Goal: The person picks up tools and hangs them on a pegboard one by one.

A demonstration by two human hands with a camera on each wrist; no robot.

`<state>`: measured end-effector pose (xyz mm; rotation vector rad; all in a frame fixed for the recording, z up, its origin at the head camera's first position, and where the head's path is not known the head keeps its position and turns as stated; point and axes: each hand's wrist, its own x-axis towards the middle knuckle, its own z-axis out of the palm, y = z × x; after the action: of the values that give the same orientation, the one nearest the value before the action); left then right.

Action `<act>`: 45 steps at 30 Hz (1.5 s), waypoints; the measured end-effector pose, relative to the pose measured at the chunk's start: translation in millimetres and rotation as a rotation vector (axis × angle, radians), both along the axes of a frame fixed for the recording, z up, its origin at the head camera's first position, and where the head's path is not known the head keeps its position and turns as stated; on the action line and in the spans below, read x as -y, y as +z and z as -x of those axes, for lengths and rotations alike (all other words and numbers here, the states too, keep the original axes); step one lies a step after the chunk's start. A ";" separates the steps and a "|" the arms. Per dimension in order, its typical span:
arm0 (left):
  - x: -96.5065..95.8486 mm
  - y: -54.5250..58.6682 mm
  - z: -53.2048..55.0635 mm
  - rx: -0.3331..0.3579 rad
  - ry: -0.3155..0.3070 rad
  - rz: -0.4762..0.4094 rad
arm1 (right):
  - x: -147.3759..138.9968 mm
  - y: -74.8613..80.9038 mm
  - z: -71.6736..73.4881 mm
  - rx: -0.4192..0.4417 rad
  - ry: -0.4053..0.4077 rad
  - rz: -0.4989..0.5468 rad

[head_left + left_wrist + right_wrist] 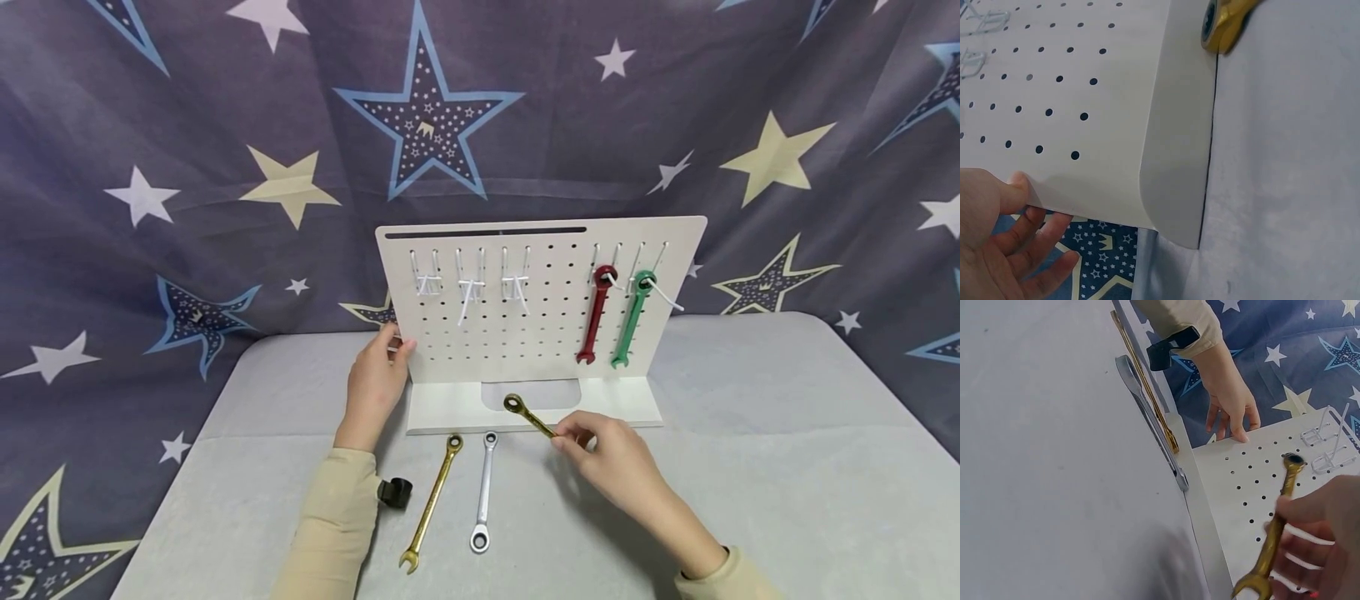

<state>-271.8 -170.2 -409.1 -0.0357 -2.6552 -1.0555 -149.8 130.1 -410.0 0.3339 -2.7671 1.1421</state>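
Observation:
A white pegboard [510, 350] stands upright on its base. At its left edge my left hand [377, 379] pinches the panel, thumb on the front and fingers behind, as the left wrist view also shows. My right hand [611, 458] holds a gold combination wrench [528, 413] by its lower part, ring end up, in front of the board's base. In the right wrist view the open end of this gold wrench [1279, 531] shows below the fingers. On the table lie another gold wrench [432, 504] and a silver double-ring wrench [485, 492].
On the right of the board a red wrench [596, 317] and a green wrench [632, 321] hang from hooks. Several white hooks [471, 287] on the left half carry nothing. A star-patterned cloth [555, 150] hangs behind the grey-covered table [810, 442].

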 end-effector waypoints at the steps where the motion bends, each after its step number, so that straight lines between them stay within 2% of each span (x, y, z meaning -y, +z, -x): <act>1: -0.3 -0.1 0.1 0.001 0.001 -0.001 | 0.1 0.1 0.0 -0.018 0.000 0.017; 13: -0.5 0.8 -0.1 0.009 -0.001 0.004 | 3.4 -0.4 -2.3 -0.139 0.006 0.281; 20: 0.5 1.3 -0.3 0.008 -0.006 0.003 | 7.0 7.5 -6.6 -0.105 0.000 0.461; 30: 3.8 1.9 1.0 0.002 -0.001 0.007 | 13.1 21.2 -11.5 -0.102 0.020 0.644; 39: 3.0 2.3 1.0 0.010 -0.006 -0.009 | 13.2 37.8 -12.2 -0.071 -0.043 0.661; 45: 0.6 0.8 0.5 0.016 -0.010 -0.005 | 14.3 41.0 -3.8 -0.059 -0.065 0.672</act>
<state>-272.2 -170.8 -408.3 -0.0392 -2.6693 -1.0704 -146.0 115.8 -369.0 0.1872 -2.1468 1.8932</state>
